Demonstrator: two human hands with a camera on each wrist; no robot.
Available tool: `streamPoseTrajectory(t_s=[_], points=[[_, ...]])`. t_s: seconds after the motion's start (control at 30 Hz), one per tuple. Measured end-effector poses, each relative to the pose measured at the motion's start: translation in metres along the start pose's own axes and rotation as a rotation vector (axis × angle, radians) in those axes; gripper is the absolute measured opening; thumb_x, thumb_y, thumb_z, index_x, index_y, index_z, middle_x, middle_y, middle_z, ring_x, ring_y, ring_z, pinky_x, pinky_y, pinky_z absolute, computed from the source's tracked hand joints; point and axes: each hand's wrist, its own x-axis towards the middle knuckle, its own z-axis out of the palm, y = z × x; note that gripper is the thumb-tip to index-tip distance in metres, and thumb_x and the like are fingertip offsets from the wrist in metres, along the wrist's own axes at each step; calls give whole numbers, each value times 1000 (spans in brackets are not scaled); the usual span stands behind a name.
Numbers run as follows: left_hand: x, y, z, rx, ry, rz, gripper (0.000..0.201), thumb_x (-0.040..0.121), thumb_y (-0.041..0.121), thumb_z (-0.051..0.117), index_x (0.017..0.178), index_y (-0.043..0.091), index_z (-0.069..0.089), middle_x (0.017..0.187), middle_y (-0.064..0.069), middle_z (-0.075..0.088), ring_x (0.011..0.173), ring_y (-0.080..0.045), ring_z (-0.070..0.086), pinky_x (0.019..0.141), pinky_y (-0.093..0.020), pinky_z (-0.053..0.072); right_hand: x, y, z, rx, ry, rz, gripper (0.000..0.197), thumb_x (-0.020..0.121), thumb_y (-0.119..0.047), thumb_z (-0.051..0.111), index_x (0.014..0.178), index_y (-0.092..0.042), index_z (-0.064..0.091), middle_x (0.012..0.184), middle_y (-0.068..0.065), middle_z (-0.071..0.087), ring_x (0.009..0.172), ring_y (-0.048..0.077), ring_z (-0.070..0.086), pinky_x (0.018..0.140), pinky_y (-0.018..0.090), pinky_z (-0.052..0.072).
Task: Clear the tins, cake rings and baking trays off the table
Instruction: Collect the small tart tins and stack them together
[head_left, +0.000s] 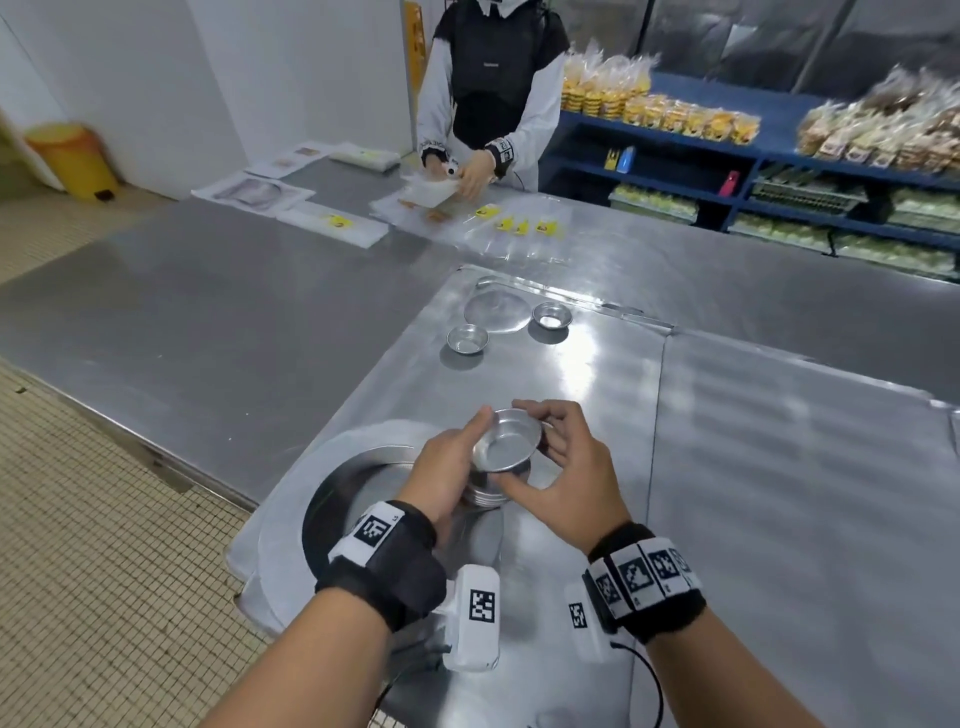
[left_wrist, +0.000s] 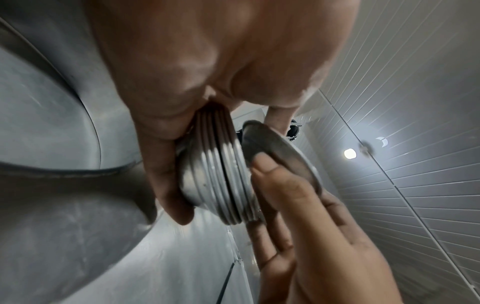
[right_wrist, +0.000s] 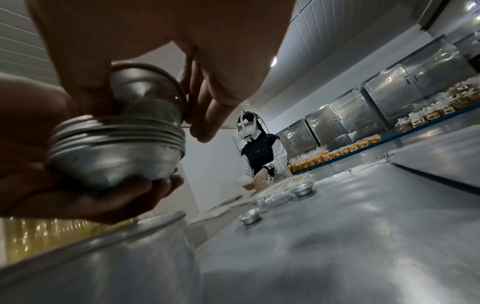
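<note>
Two hands meet over the steel table (head_left: 779, 467), and going from left to right the first thing is a large round cake tin (head_left: 332, 499), just left of and below the left wrist, with its near side hidden by the wristband and forearm. The left hand (head_left: 447, 473) cups a stack of nested small tins (left_wrist: 221, 174) from beneath, fingers curled under the bottom one (the head view shows only a sliver of this stack, since the hands cover most of it). Above it a single small tin (head_left: 506, 440) sits tilted, not yet seated in the stack, pinched at its rim by the right hand (head_left: 563, 478) between thumb and fingertips. Beyond the hands, well apart from them, two loose small tins (head_left: 467, 339) (head_left: 551, 315) stand on the table with a flat round disc (head_left: 496, 312) between them, its far edge hard to make out against the glare. Farther off, another person (head_left: 493, 93) works at plastic bags (head_left: 519, 228), cut off at the frame's top.
</note>
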Motion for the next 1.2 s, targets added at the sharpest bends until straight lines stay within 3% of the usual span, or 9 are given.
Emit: streamPoseTrajectory(t_s=[0.13, 0.23, 0.47, 0.6, 0.7, 0.8, 0.97, 1.13, 1.2], points=[[0, -5, 3, 34, 37, 19, 27, 89, 13, 68, 115, 4, 68, 106, -22, 74, 89, -33, 74, 85, -46, 59, -4, 0, 3, 2, -64, 40, 64, 69, -9, 89, 118, -17, 47, 131, -11, 63, 117, 6, 63, 100, 30, 52], [5, -6, -1, 66, 49, 39, 28, 89, 2, 64, 117, 3, 65, 109, -24, 73, 96, -37, 73, 89, -54, 58, 0, -1, 2, -13, -117, 61, 64, 72, -9, 87, 122, -13, 47, 134, -11, 61, 115, 7, 64, 99, 32, 53], [22, 10, -22, 76, 52, 70, 33, 83, 10, 68, 115, 7, 64, 106, -21, 74, 101, -41, 71, 90, -62, 56, 32, -4, 1, -57, -354, 148, 72, 79, -4, 79, 140, -21, 44, 137, -10, 60, 121, 8, 61, 103, 27, 48], [40, 26, -43, 93, 53, 96, 38, 69, 13, 66, 107, 8, 66, 105, -22, 73, 101, -44, 70, 91, -62, 55, 63, 1, 8, -150, -452, 226, 86, 72, -23, 73, 149, -27, 35, 150, -16, 46, 129, 1, 52, 104, 22, 45], [53, 36, -58, 68, 69, 85, 23, 82, 1, 65, 103, 9, 66, 103, -22, 73, 101, -45, 70, 91, -63, 55, 96, 17, 19, -318, -455, 259, 71, 77, -18, 76, 142, -26, 47, 138, -13, 57, 113, 4, 63, 89, 21, 48], [66, 45, -76, 59, 88, 82, 28, 74, 7, 68, 102, 12, 67, 101, -20, 74, 99, -42, 71, 90, -64, 55, 131, 38, 33, -543, -453, 278, 57, 77, -32, 83, 128, -25, 58, 123, -7, 65, 95, 6, 65, 79, 21, 49], [80, 61, -103, 61, 112, 72, 18, 82, 4, 67, 98, 11, 66, 95, -18, 73, 94, -39, 71, 90, -60, 56, 189, 69, 59, -900, -532, 336, 72, 79, -48, 77, 140, -22, 51, 139, 0, 56, 122, 19, 55, 103, 37, 46], [98, 62, -122, 70, 119, 77, 27, 63, 11, 61, 90, 9, 67, 83, -16, 70, 77, -29, 66, 84, -61, 55, 239, 97, 84, -1041, -543, 373, 73, 85, -47, 71, 147, -18, 43, 143, 4, 52, 129, 24, 52, 105, 39, 44], [105, 62, -127, 93, 119, 79, 25, 63, 12, 61, 87, 11, 67, 80, -13, 69, 75, -27, 65, 81, -58, 56, 255, 107, 90, -995, -498, 388, 64, 83, -59, 65, 139, -33, 48, 140, 0, 55, 124, 23, 55, 104, 42, 46]])
